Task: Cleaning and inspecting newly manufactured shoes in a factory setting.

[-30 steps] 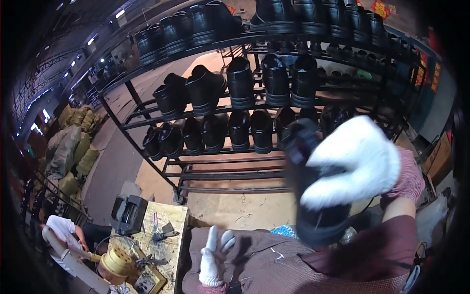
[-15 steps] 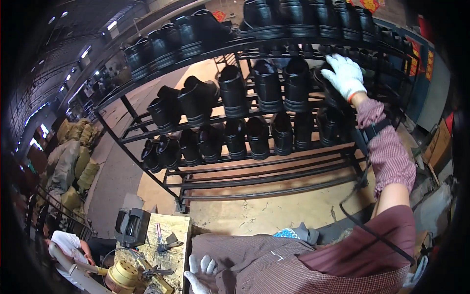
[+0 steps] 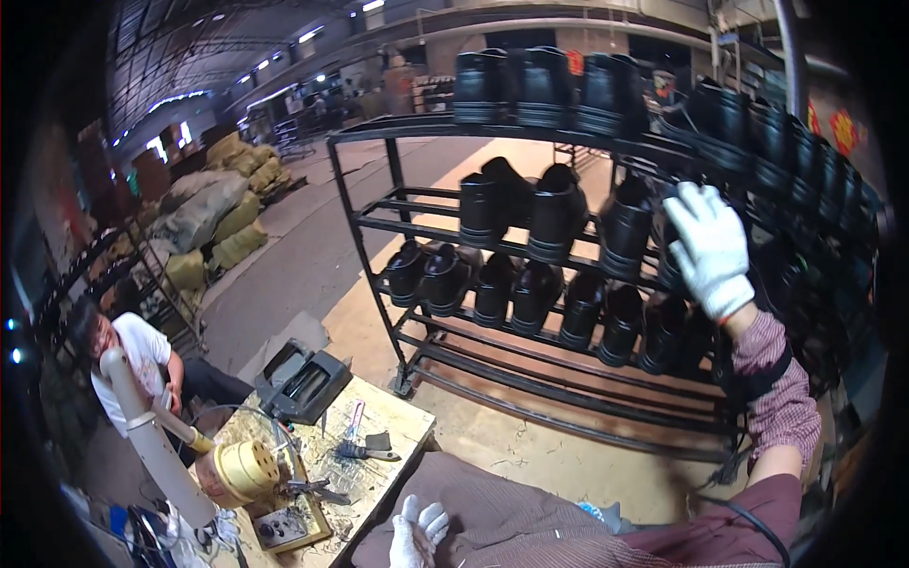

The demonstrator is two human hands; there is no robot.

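My right hand (image 3: 708, 248), in a white knitted glove with the palm turned away, reaches out to a black rack (image 3: 379, 223). Its fingers are stretched out in front of the black shoes on the middle shelf, just right of one black shoe (image 3: 625, 227). The glove partly hides a shoe behind it, and I cannot tell whether they touch. Low in front of my lap, my left hand (image 3: 418, 533), also gloved, is turned palm up with its fingers apart and nothing in it.
More black shoes (image 3: 544, 87) line the top and lower shelves. Left of my lap, a worn workbench (image 3: 393, 407) bears a brush (image 3: 367, 450), a black device (image 3: 303, 381) and a yellow lamp head (image 3: 237, 473). A seated person (image 3: 142, 364) is beyond it. Sacks (image 3: 213, 222) are piled farther back.
My view has swung left, so the rack appears farther right and more of the bench shows. My right hand has shifted left along the middle row of shoes. The left hand stays low.
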